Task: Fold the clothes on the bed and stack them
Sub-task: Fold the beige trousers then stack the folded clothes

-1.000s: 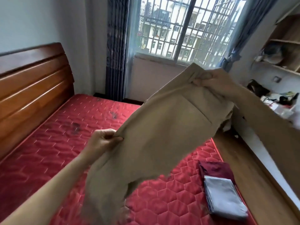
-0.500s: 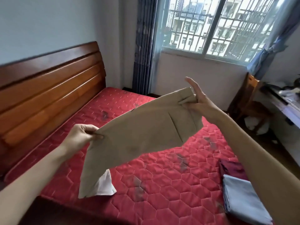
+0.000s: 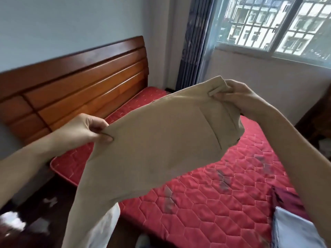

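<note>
Tan trousers [image 3: 161, 144] held in air above red mattress [image 3: 223, 203], clear of it. Left hand [image 3: 84, 131] grip pinched on fabric edge partway down; right hand [image 3: 240, 99] grip clamped on waistband by belt loop. Back pocket faces camera; leg end droops toward lower left. Folded stack at right edge of bed: light blue piece [image 3: 293, 230] over maroon piece [image 3: 290, 199]. Wooden headboard [image 3: 80, 83] behind; barred window [image 3: 272, 24] upper right.
</note>
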